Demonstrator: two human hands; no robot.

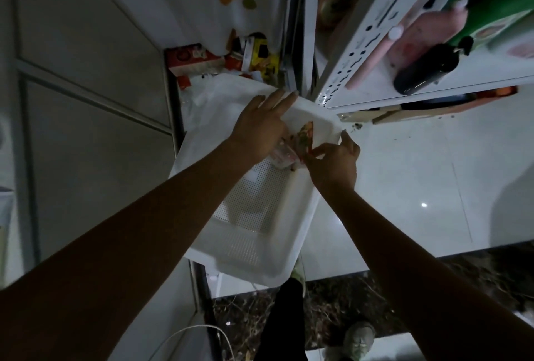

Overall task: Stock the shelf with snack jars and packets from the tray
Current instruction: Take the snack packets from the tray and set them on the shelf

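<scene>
Both hands are working inside the white tray (254,233). The left hand (258,126) is lying with fingers spread flat over a packet (303,141); the right hand (335,161) is pinching the packet's near corner. The packet's long axis is pointing toward one o'clock, toward the shelf (375,86).
</scene>
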